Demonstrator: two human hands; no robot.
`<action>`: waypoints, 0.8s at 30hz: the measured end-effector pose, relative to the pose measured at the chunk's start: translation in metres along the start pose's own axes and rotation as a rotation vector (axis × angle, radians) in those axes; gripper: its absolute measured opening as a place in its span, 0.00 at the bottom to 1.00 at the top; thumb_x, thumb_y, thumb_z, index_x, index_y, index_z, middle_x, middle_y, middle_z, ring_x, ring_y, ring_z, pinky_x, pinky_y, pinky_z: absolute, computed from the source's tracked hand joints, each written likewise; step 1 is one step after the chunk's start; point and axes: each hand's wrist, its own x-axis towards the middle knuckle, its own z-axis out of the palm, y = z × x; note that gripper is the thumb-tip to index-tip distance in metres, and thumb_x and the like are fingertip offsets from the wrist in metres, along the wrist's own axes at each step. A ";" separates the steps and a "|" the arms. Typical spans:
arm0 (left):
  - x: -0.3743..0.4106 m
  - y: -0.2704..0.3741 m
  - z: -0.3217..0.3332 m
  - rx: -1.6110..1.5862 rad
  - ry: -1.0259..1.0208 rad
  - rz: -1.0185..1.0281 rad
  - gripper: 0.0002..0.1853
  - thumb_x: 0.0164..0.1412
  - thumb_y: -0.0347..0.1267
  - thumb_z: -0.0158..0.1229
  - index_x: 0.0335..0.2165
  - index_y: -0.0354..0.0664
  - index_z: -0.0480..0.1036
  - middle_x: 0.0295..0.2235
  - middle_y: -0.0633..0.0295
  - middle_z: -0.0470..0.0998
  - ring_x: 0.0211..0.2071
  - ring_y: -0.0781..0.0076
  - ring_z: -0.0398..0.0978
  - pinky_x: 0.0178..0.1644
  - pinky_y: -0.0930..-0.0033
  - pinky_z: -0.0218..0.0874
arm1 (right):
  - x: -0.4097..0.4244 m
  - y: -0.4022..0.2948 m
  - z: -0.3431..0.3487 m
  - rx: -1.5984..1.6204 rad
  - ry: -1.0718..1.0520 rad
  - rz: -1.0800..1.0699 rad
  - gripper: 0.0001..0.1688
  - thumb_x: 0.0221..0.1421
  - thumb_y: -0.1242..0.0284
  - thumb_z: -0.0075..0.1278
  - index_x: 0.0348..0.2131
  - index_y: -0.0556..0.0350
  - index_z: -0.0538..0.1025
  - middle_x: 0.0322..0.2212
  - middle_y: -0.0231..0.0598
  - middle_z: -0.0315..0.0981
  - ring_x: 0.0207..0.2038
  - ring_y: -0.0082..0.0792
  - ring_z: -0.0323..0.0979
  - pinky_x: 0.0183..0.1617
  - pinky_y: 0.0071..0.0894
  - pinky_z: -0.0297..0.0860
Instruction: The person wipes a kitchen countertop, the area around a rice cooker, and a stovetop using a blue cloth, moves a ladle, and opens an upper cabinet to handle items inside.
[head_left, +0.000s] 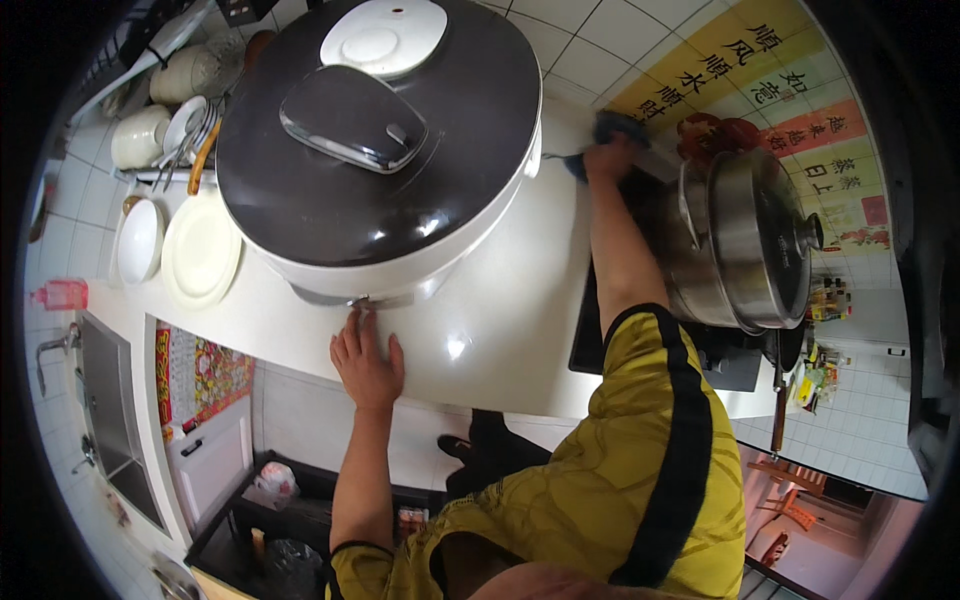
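A large white electric cooker (390, 277) with a dark lid (300, 202) stands on the white countertop (480, 360). My left hand (367, 367) rests at its front, fingertips by the small metallic piece at the cooker's base, holding nothing. Stretched to the back of the counter, my right hand (611, 159) presses on a dark blue cloth (621, 127); motion blur hides the exact grip. That hand is beside the black hob (589, 330), left of a stainless steel steamer pot (750, 247) with a glass lid.
A cream plate (201, 251), a white bowl (140, 241) and stacked dishes (142, 135) are left of the cooker. A wok handle (778, 412) juts past the counter's right front. A sink (112, 405) lies at far left, and a black cart (300, 517) stands below the counter.
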 end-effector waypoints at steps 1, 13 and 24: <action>0.001 0.002 0.001 0.000 0.004 0.015 0.24 0.52 0.35 0.53 0.49 0.41 0.65 0.51 0.54 0.64 0.51 0.52 0.61 0.55 0.45 0.48 | -0.009 -0.008 0.002 0.011 -0.094 -0.055 0.20 0.39 0.75 0.50 0.38 0.53 0.72 0.42 0.52 0.66 0.47 0.53 0.62 0.52 0.47 0.61; 0.026 0.113 0.027 -0.465 -0.285 0.162 0.29 0.48 0.28 0.58 0.50 0.39 0.63 0.54 0.49 0.58 0.54 0.50 0.57 0.58 0.48 0.47 | -0.124 -0.015 -0.055 0.004 -0.289 -0.470 0.26 0.41 0.74 0.48 0.45 0.49 0.71 0.48 0.53 0.64 0.48 0.52 0.64 0.51 0.45 0.63; 0.002 0.115 0.026 -0.334 -0.417 0.278 0.30 0.56 0.36 0.53 0.56 0.43 0.57 0.59 0.50 0.51 0.60 0.54 0.49 0.61 0.45 0.40 | -0.235 -0.020 -0.184 0.088 -0.424 -0.437 0.29 0.41 0.84 0.48 0.47 0.55 0.69 0.51 0.59 0.59 0.51 0.56 0.60 0.52 0.47 0.59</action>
